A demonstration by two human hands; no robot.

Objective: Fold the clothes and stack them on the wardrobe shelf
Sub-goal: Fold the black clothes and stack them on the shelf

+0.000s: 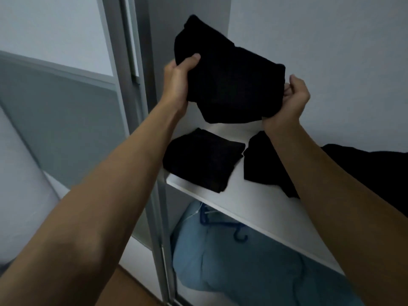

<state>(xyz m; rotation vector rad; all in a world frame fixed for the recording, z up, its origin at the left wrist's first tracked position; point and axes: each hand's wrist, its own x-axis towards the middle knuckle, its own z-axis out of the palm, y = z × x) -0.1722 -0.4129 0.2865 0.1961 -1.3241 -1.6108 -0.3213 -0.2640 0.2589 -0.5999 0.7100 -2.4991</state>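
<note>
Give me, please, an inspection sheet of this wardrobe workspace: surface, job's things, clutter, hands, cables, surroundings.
Surface: white shelf, holds folded clothes.
Job's things: folded black garment held in the air above the shelf; left pile and right pile of folded black clothes lie on it, side by side, apart.
Clutter: dark cloth at the right edge; cannot tell what it is.
Hands: left hand grips the garment's left edge; right hand holds its lower right corner, fingers curled.
Cables: thin white cord below the shelf, beside a blue hanger.
Surroundings: light blue fabric under the shelf; grey door frame at left.
</note>
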